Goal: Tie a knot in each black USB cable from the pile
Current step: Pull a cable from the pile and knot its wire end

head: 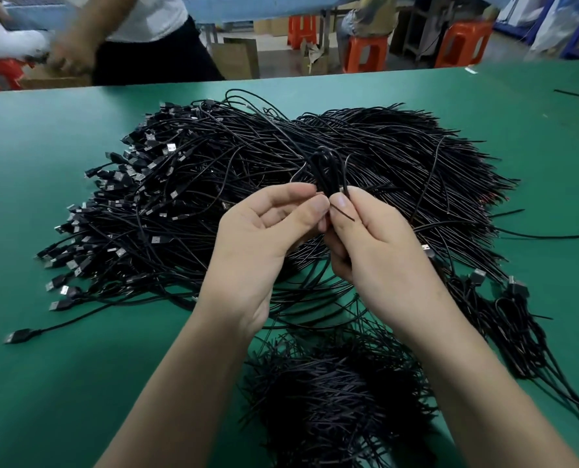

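A big pile of black USB cables (pixel 247 184) covers the middle of the green table (pixel 44 163), plugs fanned out on its left side. Above it, my left hand (pixel 264 244) and my right hand (pixel 379 244) meet fingertip to fingertip. Between them stands a folded, looped black cable (pixel 327 170), its loops rising above my fingers. My right hand pinches the bundle at its base, and a short cable end sticks out across my right thumb. My left thumb and forefinger pinch the cable from the left side.
A heap of short black cable ends (pixel 335 396) lies near the front edge under my forearms. More cables with plugs (pixel 514 319) trail off at the right. A person (pixel 139 35) stands beyond the table's far left edge. Orange stools (pixel 464 42) stand behind.
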A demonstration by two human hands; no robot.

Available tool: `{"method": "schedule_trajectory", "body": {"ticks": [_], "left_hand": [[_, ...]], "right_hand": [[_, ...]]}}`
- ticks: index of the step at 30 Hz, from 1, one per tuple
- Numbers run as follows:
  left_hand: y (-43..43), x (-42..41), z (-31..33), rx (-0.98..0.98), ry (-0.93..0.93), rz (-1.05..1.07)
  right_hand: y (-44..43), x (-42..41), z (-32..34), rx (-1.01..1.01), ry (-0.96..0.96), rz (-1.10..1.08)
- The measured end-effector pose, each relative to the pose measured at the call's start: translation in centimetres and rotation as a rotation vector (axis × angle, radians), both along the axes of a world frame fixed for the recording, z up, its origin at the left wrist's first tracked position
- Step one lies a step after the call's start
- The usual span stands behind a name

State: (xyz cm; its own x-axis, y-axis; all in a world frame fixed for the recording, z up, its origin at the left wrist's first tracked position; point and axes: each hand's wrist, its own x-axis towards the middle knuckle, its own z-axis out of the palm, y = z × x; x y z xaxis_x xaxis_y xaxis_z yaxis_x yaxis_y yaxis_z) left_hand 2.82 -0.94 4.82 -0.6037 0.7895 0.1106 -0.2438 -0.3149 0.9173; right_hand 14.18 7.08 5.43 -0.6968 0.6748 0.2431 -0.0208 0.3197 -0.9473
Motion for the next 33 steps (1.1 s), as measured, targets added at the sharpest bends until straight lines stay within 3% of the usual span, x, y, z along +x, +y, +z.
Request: {"method": "schedule_trajectory", "body": {"ticks": [4, 16, 20, 24, 33], "left_hand": [[-0.1, -0.2, -0.1, 0.006, 0.006, -0.012], [0.2, -0.2, -0.3, 0.011, 0.128, -0.158], [0.0, -0.5, -0.4, -0.027, 0.147, -0.176], [-0.2, -0.9, -0.4, -0.171, 0.28, -0.169], [0.0, 0.1, -0.4, -0.05, 0.201, -0.222]], "right_hand": [[0.1, 0.4, 0.3, -0.016, -0.03, 0.056], [1.6, 2.5, 0.8, -0.41, -0.103, 0.392], [1.7, 2.6, 0.8, -0.374, -0.105, 0.418], [1.7, 2.7, 1.0, -0.279, -0.128, 0.418], [2.1, 3.2, 1.0, -0.422, -0.1, 0.511]]}}
